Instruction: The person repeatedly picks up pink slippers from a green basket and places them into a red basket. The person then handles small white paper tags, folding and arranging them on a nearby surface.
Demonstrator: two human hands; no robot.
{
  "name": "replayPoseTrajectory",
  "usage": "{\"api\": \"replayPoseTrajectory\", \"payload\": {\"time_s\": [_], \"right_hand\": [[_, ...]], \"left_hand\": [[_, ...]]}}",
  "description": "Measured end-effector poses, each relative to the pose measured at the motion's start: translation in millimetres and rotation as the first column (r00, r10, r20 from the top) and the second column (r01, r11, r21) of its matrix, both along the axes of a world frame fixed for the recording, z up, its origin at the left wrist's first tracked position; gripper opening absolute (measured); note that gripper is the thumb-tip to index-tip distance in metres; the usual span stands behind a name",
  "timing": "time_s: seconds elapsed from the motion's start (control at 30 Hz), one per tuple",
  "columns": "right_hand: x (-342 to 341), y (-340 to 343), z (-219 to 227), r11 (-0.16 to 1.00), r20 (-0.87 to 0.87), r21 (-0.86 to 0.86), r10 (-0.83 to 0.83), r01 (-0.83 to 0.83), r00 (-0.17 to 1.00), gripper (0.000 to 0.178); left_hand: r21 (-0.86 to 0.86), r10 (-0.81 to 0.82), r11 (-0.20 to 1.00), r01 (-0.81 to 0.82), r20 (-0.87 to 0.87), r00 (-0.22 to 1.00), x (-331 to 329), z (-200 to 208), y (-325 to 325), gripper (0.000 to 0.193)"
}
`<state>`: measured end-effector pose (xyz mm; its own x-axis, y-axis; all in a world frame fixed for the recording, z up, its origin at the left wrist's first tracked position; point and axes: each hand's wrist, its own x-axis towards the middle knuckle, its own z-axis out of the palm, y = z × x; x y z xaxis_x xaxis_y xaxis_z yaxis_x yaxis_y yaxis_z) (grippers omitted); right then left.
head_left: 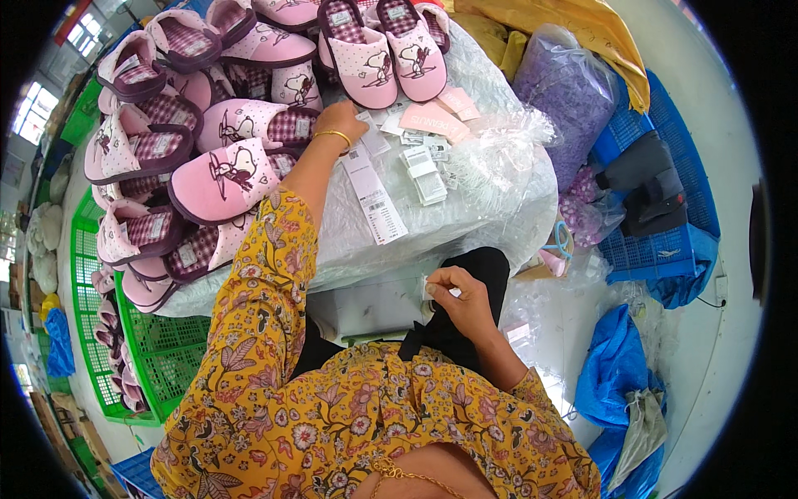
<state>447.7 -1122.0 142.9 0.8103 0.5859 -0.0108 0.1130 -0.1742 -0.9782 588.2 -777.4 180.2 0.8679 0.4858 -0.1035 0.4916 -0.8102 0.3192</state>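
Pink slippers with dark plum edges, checked linings and a cartoon dog print lie heaped on a plastic-covered table. My left hand (pixel 339 125) is closed at the heel end of one slipper (pixel 241 123), its fingertips partly hidden. Below that wrist, another slipper (pixel 223 181) lies toward me. A white strip of printed labels (pixel 376 196) runs along the table beside my left hand. Over my lap, my right hand (pixel 462 301) pinches a small white piece (pixel 426 289), too small to make out fully. An upright pair of slippers (pixel 384 56) stands just beyond my left hand.
Pink cards (pixel 434 121), stacked white tags (pixel 426 176) and a clear bag of white strings (pixel 497 170) lie on the table's right. Green crates (pixel 166 345) stand at left. On the right are a bag of purple material (pixel 565 100) and a blue crate (pixel 686 158).
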Motion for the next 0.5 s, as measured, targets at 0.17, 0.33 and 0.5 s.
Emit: {"api": "replayPoseTrajectory", "payload": {"time_s": [0.17,0.33,0.5], "right_hand": [[1.0,9.6,11.3,0.995,0.068,0.076,0.061,-0.066,0.996,0.009],[6.4,16.8,36.8,0.991,-0.111,0.137,0.026,-0.011,0.994,0.015],[18.8,45.4,76.8,0.982,-0.208,0.187,0.027,0.012,0.978,0.038]], "left_hand": [[-0.055,0.074,0.997,-0.061,0.278,0.958,-22.9,16.4,3.9,0.023],[-0.230,0.027,0.964,0.136,0.591,0.806,-76.9,49.7,-31.8,0.022],[-0.317,-0.045,0.901,0.298,0.614,0.788,-140.8,62.9,-77.4,0.014]]}}
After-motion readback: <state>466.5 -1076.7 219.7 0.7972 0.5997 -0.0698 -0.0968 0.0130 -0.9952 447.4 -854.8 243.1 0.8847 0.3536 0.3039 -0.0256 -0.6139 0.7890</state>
